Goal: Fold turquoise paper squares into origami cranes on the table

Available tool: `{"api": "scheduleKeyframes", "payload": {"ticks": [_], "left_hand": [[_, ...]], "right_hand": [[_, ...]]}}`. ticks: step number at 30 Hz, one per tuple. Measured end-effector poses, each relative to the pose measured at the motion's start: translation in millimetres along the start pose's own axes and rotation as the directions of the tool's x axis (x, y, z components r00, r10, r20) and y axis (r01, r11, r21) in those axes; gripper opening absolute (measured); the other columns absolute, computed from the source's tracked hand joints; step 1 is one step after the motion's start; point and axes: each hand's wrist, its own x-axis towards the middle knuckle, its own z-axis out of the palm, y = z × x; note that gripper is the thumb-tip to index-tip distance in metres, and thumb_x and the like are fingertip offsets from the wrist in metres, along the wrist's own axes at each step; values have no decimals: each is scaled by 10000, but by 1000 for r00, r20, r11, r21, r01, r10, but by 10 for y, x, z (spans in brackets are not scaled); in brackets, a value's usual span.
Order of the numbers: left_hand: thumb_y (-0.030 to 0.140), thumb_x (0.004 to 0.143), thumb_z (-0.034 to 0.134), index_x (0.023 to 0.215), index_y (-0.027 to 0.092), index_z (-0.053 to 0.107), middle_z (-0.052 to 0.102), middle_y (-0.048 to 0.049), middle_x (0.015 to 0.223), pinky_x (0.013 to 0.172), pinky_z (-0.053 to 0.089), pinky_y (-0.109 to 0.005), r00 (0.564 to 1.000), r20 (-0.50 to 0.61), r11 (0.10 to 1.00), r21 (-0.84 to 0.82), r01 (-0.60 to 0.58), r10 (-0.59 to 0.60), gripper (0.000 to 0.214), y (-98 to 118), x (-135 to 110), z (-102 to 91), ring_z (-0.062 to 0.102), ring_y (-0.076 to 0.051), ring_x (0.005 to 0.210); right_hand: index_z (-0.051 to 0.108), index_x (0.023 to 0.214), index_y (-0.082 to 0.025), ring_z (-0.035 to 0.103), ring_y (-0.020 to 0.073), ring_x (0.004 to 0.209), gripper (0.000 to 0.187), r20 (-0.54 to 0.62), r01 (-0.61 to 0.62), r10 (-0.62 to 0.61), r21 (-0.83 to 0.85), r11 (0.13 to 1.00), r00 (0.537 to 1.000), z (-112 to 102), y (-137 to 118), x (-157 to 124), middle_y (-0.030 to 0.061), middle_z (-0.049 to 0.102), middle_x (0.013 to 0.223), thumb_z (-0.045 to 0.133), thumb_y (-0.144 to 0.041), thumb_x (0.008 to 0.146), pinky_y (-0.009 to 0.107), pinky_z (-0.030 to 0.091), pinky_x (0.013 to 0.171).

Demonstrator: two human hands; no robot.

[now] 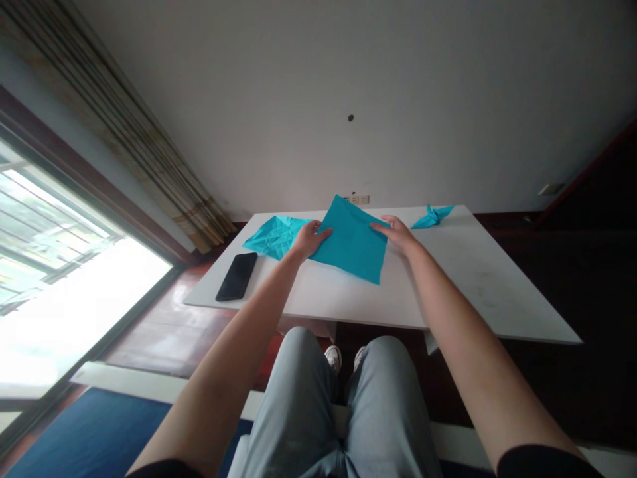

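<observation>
A: Where's the sheet [354,245]?
B: Right in front of me, over the middle of the white table [478,285], between my left hand [307,240] and right hand [399,234].

A: Grip?
B: Both on it. Left pinches the left edge, right pinches near the far right corner. Thumbs on the face toward me.

A: Long axis?
B: None clear, looks near square. Sits skewed: one corner points away toward the wall [279,126], the opposite edge slopes down to a near right corner.

A: Nearer hand?
B: Neither, both touch it. Right is up by a corner, left sits along its side.

A: Around it?
B: Creased sheet [271,238] just past my left hand, phone [237,277] nearer me on that side. Folded piece [432,217] off beyond my right, near the far edge.

A: Can't see?
B: Fingertips behind the paper. Part of the creased sheet, behind my left hand. Can't tell if the low corner touches the table, or if it's one layer. Sleeves [542,461] cut off at frame bottom.
</observation>
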Motion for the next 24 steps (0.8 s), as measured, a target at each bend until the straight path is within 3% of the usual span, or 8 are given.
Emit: {"api": "scheduleKeyframes", "payload": {"ticks": [2, 4, 9, 13, 16, 20, 24], "left_hand": [[484, 986, 798, 1028, 207, 704, 809, -82, 1095, 829, 560, -315, 1000, 17, 998, -59, -2, 3, 296, 44, -24, -50, 738, -244, 1008], [493, 980, 798, 979, 208, 681, 780, -60, 1023, 793, 522, -300, 1000, 12, 998, -59, -22, 23, 307, 61, -35, -99, 702, -222, 954], [511, 964, 796, 817, 214, 609, 663, -13, 843, 755, 440, -306, 993, -78, 993, 89, -77, 83, 381, 17, -56, -215, 600, -191, 841], [534, 991, 779, 886, 214, 687, 670, -14, 811, 713, 430, -311, 997, -80, 994, 104, 25, -17, 349, -42, -68, -368, 612, -198, 783], [524, 982, 812, 949, 211, 756, 737, -31, 858, 725, 468, -308, 992, -84, 986, 131, 104, -94, 320, -134, -27, -592, 674, -218, 812], [508, 1001, 785, 1014, 207, 819, 808, -51, 938, 776, 534, -309, 957, -258, 971, 157, 179, -134, 303, -380, 83, -1029, 743, -250, 900], [462, 987, 777, 1047, 192, 840, 847, -82, 1015, 835, 608, -335, 921, -331, 955, 133, 264, -208, 284, -691, 202, -1475, 776, -265, 944]], "right_hand": [[797, 1256, -210, 812, 340, 1207, 656, 133, -74, 41, 255, 964, 990, -44, -8, -14, 154, 869, 1304, 938, -692, 833, 490, 633, 1097], [802, 1069, -229, 811, 316, 1093, 557, 177, -104, 40, 370, 923, 983, -78, -23, -23, 102, 887, 1146, 972, -674, 781, 474, 632, 1068], [732, 840, -272, 709, 243, 871, 572, 124, -61, 15, 375, 925, 992, -107, -30, -18, 4, 782, 839, 1008, -734, 648, 409, 593, 957], [736, 835, -266, 674, 237, 833, 563, 167, -62, 6, 335, 940, 986, -100, -23, -33, 11, 766, 819, 1013, -725, 660, 410, 572, 918], [713, 854, -260, 705, 236, 836, 476, 162, -82, 30, 327, 941, 986, -97, -20, -47, 18, 769, 805, 993, -633, 762, 424, 570, 969], [703, 887, -254, 725, 233, 842, 363, 116, -40, 6, 291, 956, 993, -91, 32, -34, 10, 761, 777, 961, -507, 847, 440, 562, 1023], [706, 903, -251, 729, 233, 838, 333, 94, -11, -17, 289, 957, 995, -79, 131, 11, 14, 761, 784, 941, -485, 866, 440, 566, 998]]}}
